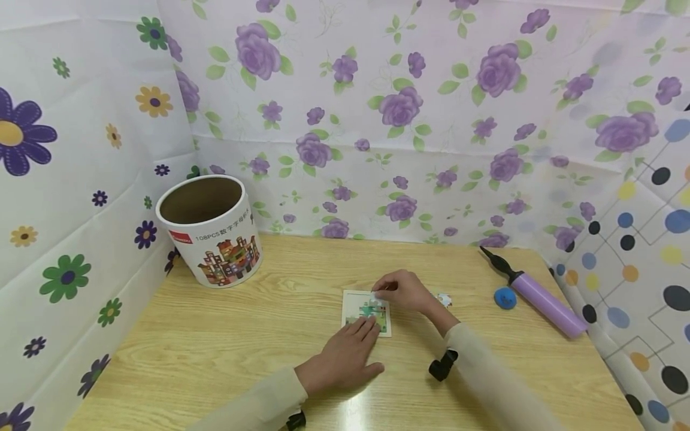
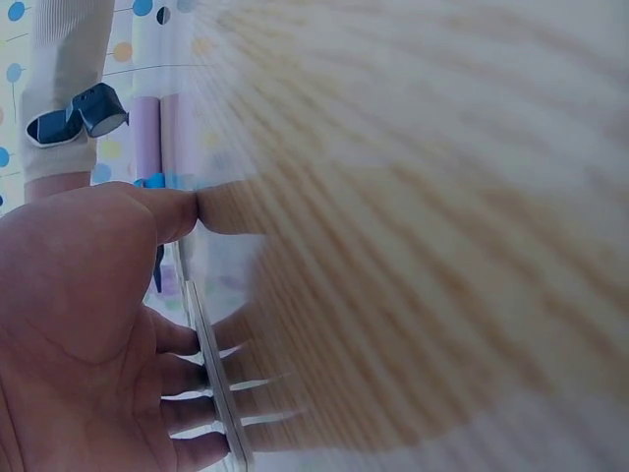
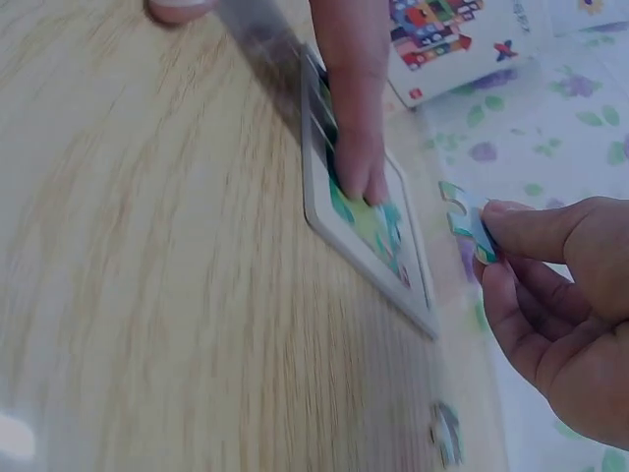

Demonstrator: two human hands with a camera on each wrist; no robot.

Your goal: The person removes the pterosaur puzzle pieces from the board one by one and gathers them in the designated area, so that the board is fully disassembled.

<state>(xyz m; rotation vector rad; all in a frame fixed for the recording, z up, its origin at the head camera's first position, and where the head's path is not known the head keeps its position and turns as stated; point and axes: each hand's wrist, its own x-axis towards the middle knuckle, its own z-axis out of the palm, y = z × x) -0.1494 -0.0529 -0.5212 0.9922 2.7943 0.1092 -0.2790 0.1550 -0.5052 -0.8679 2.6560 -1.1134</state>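
A small puzzle board [image 1: 353, 297] with a raised pale rim lies on the table, partly filled with green and yellow pieces. My left hand [image 1: 347, 353] rests with straight fingers on its near edge, covering part of the picture. Between thumb and fingers, my right hand [image 1: 406, 291] pinches a jigsaw piece [image 3: 470, 224], held above the board's far right corner. In the right wrist view that piece looks bluish-green and stands apart from the board. Another loose jigsaw piece [image 1: 444, 299] lies on the table to the right of the board, near my right wrist.
A white printed bucket [image 1: 215, 239] stands at the back left. Toward the right edge lie a purple hand pump [image 1: 547, 302] with a black nozzle and a round blue object [image 1: 505, 297] beside it. Floral cloth [image 1: 366, 161] hangs behind the wooden table [image 1: 215, 353].
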